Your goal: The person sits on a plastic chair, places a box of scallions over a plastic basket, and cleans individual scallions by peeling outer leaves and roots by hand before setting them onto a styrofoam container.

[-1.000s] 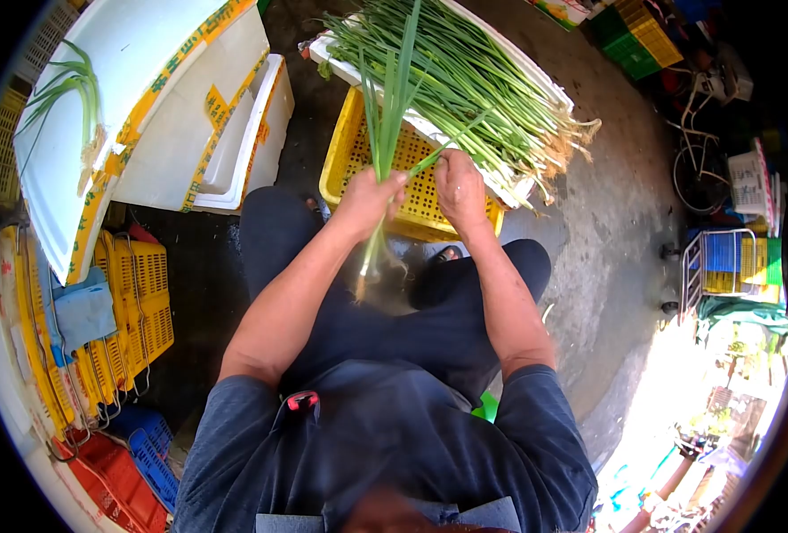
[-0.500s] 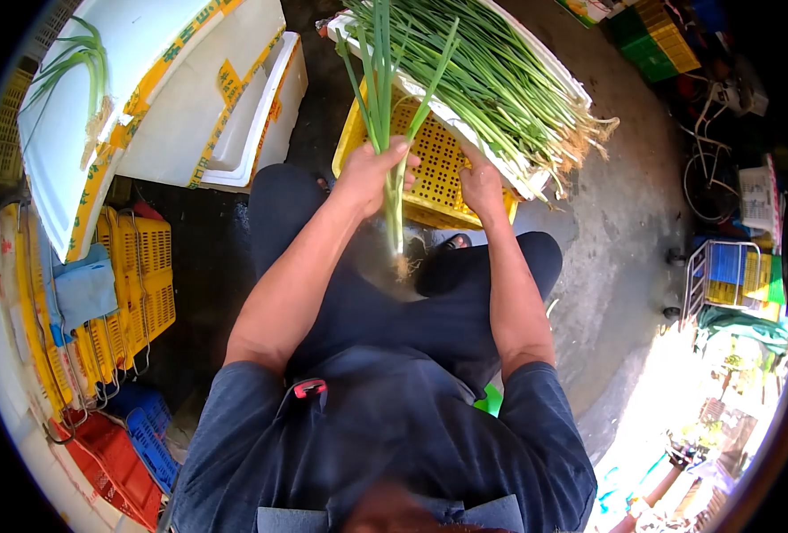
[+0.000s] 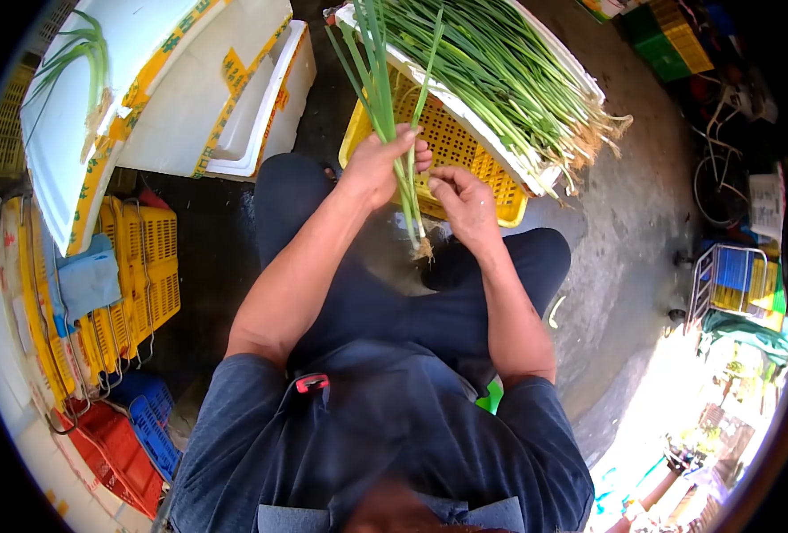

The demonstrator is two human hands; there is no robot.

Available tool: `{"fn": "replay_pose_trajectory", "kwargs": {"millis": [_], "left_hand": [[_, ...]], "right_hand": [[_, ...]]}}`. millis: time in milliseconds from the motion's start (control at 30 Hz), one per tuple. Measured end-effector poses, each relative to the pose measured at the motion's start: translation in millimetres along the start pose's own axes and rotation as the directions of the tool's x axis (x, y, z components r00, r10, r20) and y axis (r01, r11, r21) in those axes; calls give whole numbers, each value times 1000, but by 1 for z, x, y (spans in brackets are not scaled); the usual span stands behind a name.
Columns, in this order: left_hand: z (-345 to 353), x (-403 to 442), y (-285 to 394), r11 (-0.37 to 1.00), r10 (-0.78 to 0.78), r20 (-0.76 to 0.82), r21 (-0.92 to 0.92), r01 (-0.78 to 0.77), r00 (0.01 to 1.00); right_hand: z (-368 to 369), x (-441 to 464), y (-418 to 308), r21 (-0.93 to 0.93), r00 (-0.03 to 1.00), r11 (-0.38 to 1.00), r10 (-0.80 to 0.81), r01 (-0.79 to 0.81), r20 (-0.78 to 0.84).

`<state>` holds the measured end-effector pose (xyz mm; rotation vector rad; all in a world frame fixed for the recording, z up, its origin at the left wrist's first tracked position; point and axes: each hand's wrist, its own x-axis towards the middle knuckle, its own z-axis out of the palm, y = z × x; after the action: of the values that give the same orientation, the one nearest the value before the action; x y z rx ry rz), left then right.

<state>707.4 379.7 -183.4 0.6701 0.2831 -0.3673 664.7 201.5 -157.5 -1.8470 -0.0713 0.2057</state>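
My left hand (image 3: 383,167) is wrapped round a few green onions (image 3: 377,89); their leaves point up and their roots hang below the fist. Just to the right, my right hand (image 3: 465,202) has its thumb and fingertips pressed together beside the stalks; anything between them is too small to name. Beyond both hands, a large pile of green onions (image 3: 492,80) lies on a white foam tray (image 3: 465,117), roots to the right. The tray rests across a yellow perforated basket (image 3: 447,147).
White foam boxes (image 3: 176,107) stand at the upper left, with one small bunch of green onions (image 3: 96,67) on the nearest. Yellow crates (image 3: 149,266) and a red crate (image 3: 114,453) are at the left. A metal cart (image 3: 727,280) stands at the right.
My right hand has left the leaves, moved out toward the tray, then come back lower beside the stalks. The held onions now lean, with their roots further right. The whole view has shifted slightly.
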Motion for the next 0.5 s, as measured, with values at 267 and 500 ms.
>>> {"fn": "replay_pose_trajectory", "kwargs": {"millis": [267, 500], "left_hand": [[-1, -3, 0, 999, 16, -51, -30, -17, 999], [1, -3, 1, 999, -4, -53, 41, 6, 999]], "right_hand": [[34, 0, -6, -188, 988, 978, -109, 86, -114], [24, 0, 2, -398, 943, 899, -275, 184, -185]]}}
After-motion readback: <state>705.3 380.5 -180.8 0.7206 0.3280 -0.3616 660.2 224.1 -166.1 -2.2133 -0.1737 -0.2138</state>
